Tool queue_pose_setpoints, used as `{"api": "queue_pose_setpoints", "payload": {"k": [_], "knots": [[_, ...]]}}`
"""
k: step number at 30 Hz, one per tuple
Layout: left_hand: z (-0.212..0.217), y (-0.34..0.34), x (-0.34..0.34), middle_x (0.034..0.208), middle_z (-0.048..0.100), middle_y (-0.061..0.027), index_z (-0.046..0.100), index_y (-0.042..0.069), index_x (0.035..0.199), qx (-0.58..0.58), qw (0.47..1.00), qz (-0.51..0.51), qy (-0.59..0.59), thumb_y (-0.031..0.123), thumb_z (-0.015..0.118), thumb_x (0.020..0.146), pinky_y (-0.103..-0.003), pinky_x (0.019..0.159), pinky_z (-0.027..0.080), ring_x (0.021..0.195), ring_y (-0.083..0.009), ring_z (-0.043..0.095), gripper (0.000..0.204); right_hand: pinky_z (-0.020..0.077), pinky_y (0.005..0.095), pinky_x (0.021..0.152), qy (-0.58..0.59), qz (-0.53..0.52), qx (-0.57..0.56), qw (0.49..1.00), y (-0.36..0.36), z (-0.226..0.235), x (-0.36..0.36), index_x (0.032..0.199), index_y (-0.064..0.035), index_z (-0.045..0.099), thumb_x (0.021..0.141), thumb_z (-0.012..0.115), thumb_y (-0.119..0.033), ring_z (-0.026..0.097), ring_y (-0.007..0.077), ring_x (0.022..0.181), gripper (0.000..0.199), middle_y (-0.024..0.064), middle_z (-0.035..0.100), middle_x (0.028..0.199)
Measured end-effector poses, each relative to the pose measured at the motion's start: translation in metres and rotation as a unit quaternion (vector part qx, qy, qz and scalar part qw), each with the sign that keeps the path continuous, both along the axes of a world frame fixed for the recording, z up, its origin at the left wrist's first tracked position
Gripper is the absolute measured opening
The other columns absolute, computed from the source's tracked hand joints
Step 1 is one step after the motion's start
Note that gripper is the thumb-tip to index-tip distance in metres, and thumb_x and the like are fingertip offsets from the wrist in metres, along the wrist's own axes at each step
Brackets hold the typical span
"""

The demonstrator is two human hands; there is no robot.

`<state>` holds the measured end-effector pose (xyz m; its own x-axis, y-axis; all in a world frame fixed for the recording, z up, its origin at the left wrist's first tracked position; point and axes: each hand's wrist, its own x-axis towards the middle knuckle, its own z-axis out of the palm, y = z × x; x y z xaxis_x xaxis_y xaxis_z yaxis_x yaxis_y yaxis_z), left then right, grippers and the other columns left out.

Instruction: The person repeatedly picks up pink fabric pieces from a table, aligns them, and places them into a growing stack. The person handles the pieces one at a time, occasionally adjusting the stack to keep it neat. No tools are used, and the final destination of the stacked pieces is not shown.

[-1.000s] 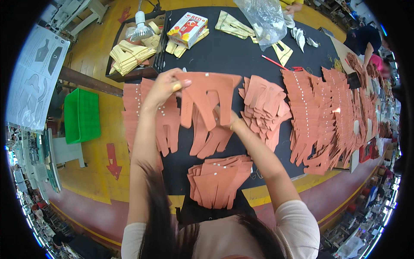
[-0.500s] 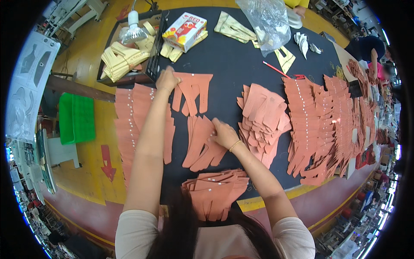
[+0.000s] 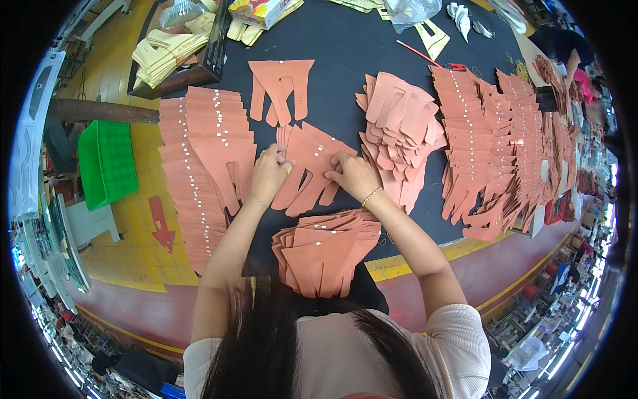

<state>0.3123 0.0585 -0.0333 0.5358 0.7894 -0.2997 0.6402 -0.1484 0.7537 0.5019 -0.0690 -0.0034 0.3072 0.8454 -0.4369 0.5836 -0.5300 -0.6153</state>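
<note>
Nearest the person, a fanned stack of terracotta leather cut pieces (image 3: 327, 256) lies at the table's front edge, untouched by either hand and apparently waiting to be handled. Just beyond it, both hands work on a small pile of the same cut pieces (image 3: 307, 169) on the black table mat (image 3: 345, 50): the left hand (image 3: 269, 174) pinches the pile's left edge with curled fingers, and the right hand (image 3: 352, 174) presses and grips its right edge, fingers bent onto the top piece. To the left, a long overlapped row of cut pieces (image 3: 203, 159) is laid out in order, small white tags showing; to the right, a looser heap (image 3: 399, 126) and further overlapped rows (image 3: 492, 146) run toward the table's far side. Beyond the hands, a single splayed pair of pieces (image 3: 282, 83) lies alone. Judging by the lay, most stock is already set out in rows, while the near stack and the pile in hand are left to place. At the far edge sit cream pattern pieces (image 3: 163, 53), a printed carton (image 3: 259, 10) and a clear plastic bag (image 3: 412, 10); a green tray (image 3: 106, 159) stands off to the left.
</note>
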Motion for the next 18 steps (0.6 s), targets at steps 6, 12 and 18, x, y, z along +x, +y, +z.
{"api": "queue_pose_setpoints", "payload": {"k": [6, 12, 18], "knots": [[-0.012, 0.001, -0.002, 0.087, 0.066, -0.0128, 0.063, 0.001, 0.101, -0.051, 0.998, 0.043, 0.016, 0.018, 0.077, 0.077, -0.039, 0.078, 0.051, 0.085, -0.0292, 0.064, 0.033, 0.0525, 0.045, 0.072, -0.009, -0.011, 0.04, 0.999, -0.001, -0.013, -0.001, 0.078, -0.0042, 0.065, 0.077, 0.076, -0.018, 0.067, 0.0351, 0.08, 0.018, 0.0145, 0.068, 0.08], [-0.021, 0.0, 0.001, 0.086, 0.069, -0.0139, 0.064, 0.002, 0.099, -0.025, 0.998, 0.046, 0.029, 0.021, 0.078, 0.076, -0.04, 0.077, 0.052, 0.085, -0.031, 0.068, 0.032, 0.052, 0.0452, 0.075, -0.026, -0.01, 0.101, 0.995, -0.002, -0.027, 0.006, 0.078, -0.0029, 0.066, 0.076, 0.073, -0.02, 0.066, 0.0365, 0.085, 0.018, 0.0172, 0.068, 0.085], [-0.02, 0.002, 0.006, 0.088, 0.071, -0.0164, 0.065, 0.001, 0.093, -0.031, 0.996, 0.034, 0.077, 0.025, 0.079, 0.076, -0.04, 0.077, 0.053, 0.084, -0.0331, 0.069, 0.032, 0.0525, 0.0451, 0.079, -0.027, -0.008, 0.08, 0.996, -0.003, -0.033, 0.005, 0.08, -0.0026, 0.068, 0.078, 0.071, -0.02, 0.066, 0.0363, 0.089, 0.018, 0.0184, 0.068, 0.091]]}}
